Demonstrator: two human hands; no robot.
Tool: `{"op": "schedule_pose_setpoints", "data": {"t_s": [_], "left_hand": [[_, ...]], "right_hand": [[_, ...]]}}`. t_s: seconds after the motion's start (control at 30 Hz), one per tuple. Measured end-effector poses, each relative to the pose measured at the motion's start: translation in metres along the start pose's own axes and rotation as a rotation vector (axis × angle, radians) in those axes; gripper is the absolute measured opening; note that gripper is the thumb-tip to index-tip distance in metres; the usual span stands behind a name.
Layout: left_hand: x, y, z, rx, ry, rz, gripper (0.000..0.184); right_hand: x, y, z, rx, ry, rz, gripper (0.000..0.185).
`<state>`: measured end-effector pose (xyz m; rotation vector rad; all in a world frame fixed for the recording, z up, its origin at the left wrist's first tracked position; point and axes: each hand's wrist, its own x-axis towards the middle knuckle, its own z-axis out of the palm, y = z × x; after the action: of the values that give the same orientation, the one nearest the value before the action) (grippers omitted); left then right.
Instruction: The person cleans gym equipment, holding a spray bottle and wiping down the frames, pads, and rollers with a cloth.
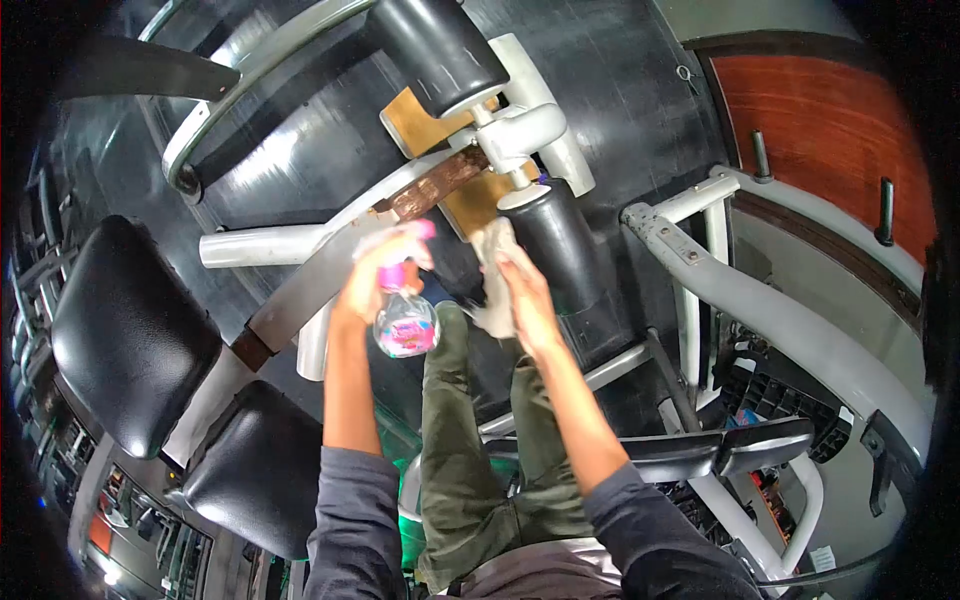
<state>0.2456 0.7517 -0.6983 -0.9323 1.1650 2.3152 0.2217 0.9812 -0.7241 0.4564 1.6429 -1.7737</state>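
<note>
My left hand [385, 262] is closed around the neck of a clear spray bottle [405, 325] with a pink trigger head and a pink label. In my right hand [525, 290] is a pale cloth [495, 275], which hangs down from the fingers. The cloth is close to a black foam roller pad [555, 245] on a grey metal machine frame; whether it touches the pad I cannot tell. A second black roller pad [440, 55] sits at the other end of the same crossbar.
Two black padded seats [135, 335] of the machine are on the left. A grey-white frame [780, 300] runs along the right, beside a reddish wooden panel [820, 140]. A black padded bench [670, 455] is at lower right. Black flooring [640, 100] lies below.
</note>
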Motion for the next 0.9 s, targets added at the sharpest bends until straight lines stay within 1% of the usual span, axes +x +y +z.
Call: {"op": "schedule_pose_setpoints", "data": {"t_s": [0.07,0.13,0.17,0.2,0.27,0.3,0.33,0.37,0.4,0.43,0.47,0.57,0.7,0.73,0.77,0.83,0.9], "left_hand": [[0.001,-0.008,0.040,0.181,0.032,-0.041,0.031],[-0.001,-0.016,0.082,0.310,0.058,0.063,0.027],[0.000,-0.023,0.098,0.387,0.132,0.069,0.030],[0.001,-0.029,0.111,0.433,0.171,0.049,0.036],[0.013,-0.054,0.123,0.614,0.263,0.122,0.041],[0.014,-0.058,0.127,0.604,0.244,0.134,0.041],[0.015,-0.062,0.130,0.600,0.240,0.135,0.041],[0.017,-0.066,0.133,0.574,0.287,0.110,0.041],[0.018,-0.067,0.134,0.549,0.334,0.085,0.042],[0.017,-0.065,0.134,0.483,0.325,0.067,0.041],[0.017,-0.064,0.134,0.486,0.322,0.065,0.041],[0.014,-0.066,0.128,0.591,0.307,0.104,0.040],[0.006,-0.069,0.128,0.639,0.259,0.068,0.039],[0.001,-0.063,0.133,0.538,0.254,-0.020,0.039],[-0.001,-0.061,0.136,0.437,0.248,-0.108,0.039],[-0.001,-0.063,0.138,0.417,0.248,-0.105,0.038],[-0.002,-0.067,0.139,0.397,0.250,-0.102,0.038]], "right_hand": [[-0.027,-0.037,-0.034,-0.072,0.059,0.069,0.041],[-0.039,-0.046,-0.075,-0.195,0.143,0.002,0.041],[-0.044,-0.050,-0.092,-0.235,0.189,-0.039,0.042],[-0.048,-0.054,-0.107,-0.276,0.237,-0.081,0.042],[-0.051,-0.057,-0.132,-0.258,0.326,-0.113,0.042],[-0.052,-0.061,-0.137,-0.313,0.378,-0.147,0.042],[-0.052,-0.064,-0.141,-0.317,0.382,-0.149,0.042],[-0.050,-0.065,-0.144,-0.317,0.397,-0.174,0.042],[-0.047,-0.066,-0.144,-0.315,0.413,-0.198,0.042],[-0.045,-0.071,-0.137,-0.344,0.434,-0.215,0.041],[-0.042,-0.075,-0.128,-0.319,0.435,-0.199,0.041],[-0.022,-0.075,-0.110,-0.461,0.414,-0.293,0.042],[0.008,-0.097,-0.071,-0.624,0.353,-0.447,0.040],[0.015,-0.101,-0.064,-0.682,0.340,-0.493,0.039],[0.018,-0.104,-0.058,-0.725,0.316,-0.495,0.038],[0.028,-0.103,-0.051,-0.840,0.267,-0.534,0.039],[0.030,-0.092,-0.049,-0.994,0.205,-0.481,0.041]]}}
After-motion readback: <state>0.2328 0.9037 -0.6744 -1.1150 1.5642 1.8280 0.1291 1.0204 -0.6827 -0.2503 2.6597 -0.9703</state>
